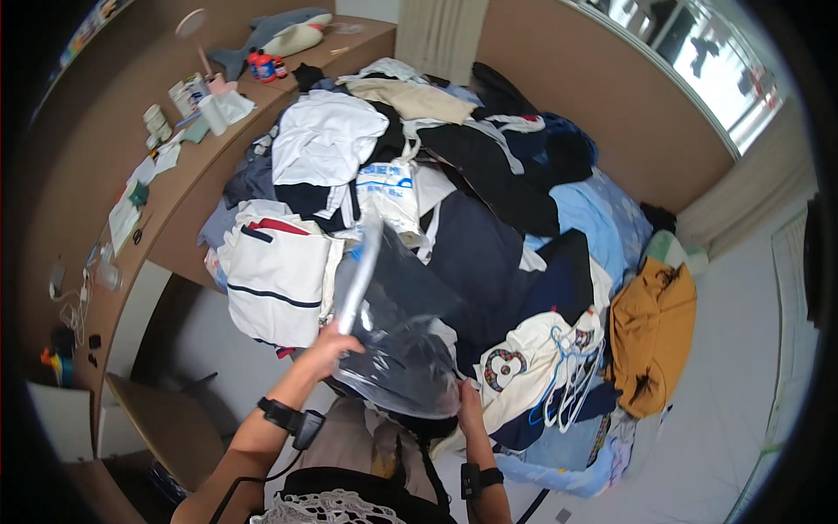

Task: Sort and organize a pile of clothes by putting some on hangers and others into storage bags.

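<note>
Above a heap of clothes (454, 183), clear crinkled plastic bag (397, 341) with dark garment inside, left hand (332, 348) gripping its upper edge, right hand (469, 403) pinching its lower corner.

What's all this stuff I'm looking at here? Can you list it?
Clear plastic bag: one, see-through, dark garment inside, held by both hands.
Clothes pile: one heap, mostly white, black, navy, on the bed.
Mustard garment: one, pile's right edge.
Hangers: a bunch, white, on a white printed top.
Plush shark: one, grey-white, far end of desk.
Desk: one, brown, left, scattered with small items.
Left hand: grips bag's left edge.
Right hand: holds bag's lower right.
</note>
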{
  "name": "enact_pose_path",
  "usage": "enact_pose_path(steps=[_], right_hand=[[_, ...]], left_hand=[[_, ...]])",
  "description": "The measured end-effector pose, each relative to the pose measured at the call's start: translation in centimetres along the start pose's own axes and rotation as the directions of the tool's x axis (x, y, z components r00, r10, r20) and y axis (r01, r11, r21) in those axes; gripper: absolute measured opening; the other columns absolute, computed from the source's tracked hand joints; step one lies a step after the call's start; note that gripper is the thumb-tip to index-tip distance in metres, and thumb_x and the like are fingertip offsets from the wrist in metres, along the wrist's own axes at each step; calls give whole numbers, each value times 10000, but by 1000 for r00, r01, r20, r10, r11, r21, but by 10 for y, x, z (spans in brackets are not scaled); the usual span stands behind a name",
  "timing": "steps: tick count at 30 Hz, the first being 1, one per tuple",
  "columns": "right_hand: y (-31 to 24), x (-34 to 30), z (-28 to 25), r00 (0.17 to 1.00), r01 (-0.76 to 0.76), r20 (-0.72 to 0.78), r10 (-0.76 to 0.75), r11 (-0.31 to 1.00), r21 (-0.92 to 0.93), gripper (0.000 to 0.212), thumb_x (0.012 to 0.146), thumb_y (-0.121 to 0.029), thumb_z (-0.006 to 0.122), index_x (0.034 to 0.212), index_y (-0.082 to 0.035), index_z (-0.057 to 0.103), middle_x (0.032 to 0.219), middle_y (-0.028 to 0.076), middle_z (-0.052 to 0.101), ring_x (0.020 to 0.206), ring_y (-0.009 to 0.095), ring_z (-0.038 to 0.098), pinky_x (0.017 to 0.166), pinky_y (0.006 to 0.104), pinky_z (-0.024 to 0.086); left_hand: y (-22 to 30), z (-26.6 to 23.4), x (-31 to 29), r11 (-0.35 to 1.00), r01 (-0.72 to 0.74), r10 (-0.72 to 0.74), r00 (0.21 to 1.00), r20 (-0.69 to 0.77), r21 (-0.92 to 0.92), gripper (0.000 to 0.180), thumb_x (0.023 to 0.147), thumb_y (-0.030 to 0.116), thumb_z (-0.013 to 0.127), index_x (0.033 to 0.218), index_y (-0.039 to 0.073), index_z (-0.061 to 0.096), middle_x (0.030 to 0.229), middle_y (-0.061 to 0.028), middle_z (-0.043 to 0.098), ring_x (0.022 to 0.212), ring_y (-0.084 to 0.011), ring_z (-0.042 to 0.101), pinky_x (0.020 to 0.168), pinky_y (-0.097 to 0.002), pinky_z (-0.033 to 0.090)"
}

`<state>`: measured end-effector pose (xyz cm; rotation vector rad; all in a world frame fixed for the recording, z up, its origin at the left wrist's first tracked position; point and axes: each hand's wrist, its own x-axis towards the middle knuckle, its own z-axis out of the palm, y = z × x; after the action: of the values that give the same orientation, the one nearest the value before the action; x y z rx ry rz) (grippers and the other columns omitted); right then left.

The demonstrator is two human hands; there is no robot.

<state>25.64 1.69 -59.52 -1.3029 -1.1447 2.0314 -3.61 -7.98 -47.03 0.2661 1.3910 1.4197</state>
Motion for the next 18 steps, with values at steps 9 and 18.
enact_pose_path(steps=[9, 18], right_hand=[[11, 16, 15, 960, -279, 4, 279, 959, 43, 393, 915, -333, 412, 1082, 7, 518, 937, 148, 616, 809, 232, 626, 708, 307, 510], [21, 125, 5, 932, -174, -160, 325, 789, 589, 333, 897, -222, 435, 1128, 15, 397, 1049, 193, 544, 959, 312, 563, 836, 380, 478]], left_hand=[[141, -103, 12, 822, -563, 533, 814, -232, -88, 229, 626, 74, 520, 808, -44, 594, 724, -102, 621, 693, -196, 616, 660, -291, 509], [-7, -219, 146, 999, 30, -35, 801, -597, -18, 560, 697, 76, 593, 1214, 53, 378, 995, -120, 529, 854, -225, 520, 746, -352, 434]])
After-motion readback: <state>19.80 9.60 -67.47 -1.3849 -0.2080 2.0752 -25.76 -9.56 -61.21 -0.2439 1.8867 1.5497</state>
